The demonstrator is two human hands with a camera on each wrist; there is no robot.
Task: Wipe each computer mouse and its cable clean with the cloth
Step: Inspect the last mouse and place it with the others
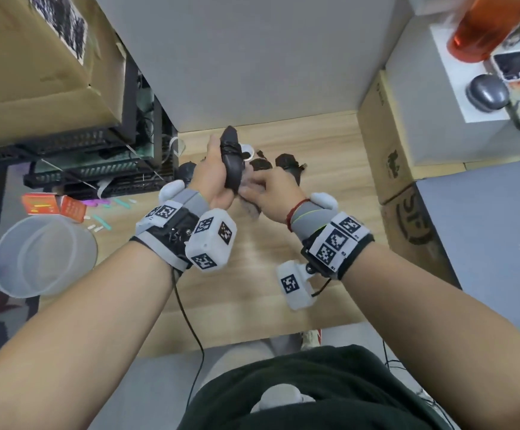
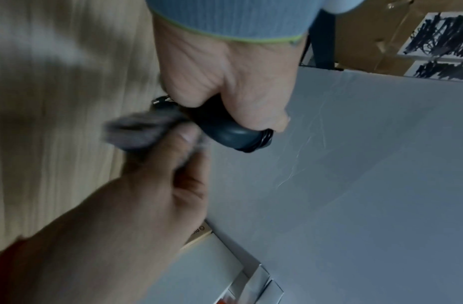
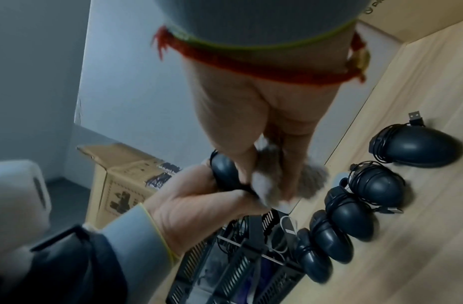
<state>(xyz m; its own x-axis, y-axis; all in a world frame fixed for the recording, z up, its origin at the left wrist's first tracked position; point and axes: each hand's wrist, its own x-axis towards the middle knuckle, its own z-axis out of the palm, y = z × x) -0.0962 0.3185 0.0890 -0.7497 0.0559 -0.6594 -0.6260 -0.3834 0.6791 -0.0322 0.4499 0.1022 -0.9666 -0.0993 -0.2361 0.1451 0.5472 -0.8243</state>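
Note:
My left hand (image 1: 218, 178) grips a black computer mouse (image 1: 231, 159) upright above the wooden table (image 1: 252, 274), its cable wound round its body. The same mouse (image 2: 230, 135) shows under the left thumb in the left wrist view. My right hand (image 1: 261, 189) pinches a grey fluffy cloth (image 1: 251, 207) and presses it against the lower end of the mouse. In the right wrist view the cloth (image 3: 272, 181) bunches between the right fingers, beside the held mouse (image 3: 224, 170). Several more black mice (image 3: 417, 148) with coiled cables lie in a row on the table.
A clear plastic tub (image 1: 41, 252) stands at the left. Black trays with cables (image 1: 97, 162) sit at the far left under a cardboard box (image 1: 35, 57). Cardboard boxes (image 1: 389, 144) and a grey laptop (image 1: 500, 243) border the right. A grey panel (image 1: 252, 57) stands behind.

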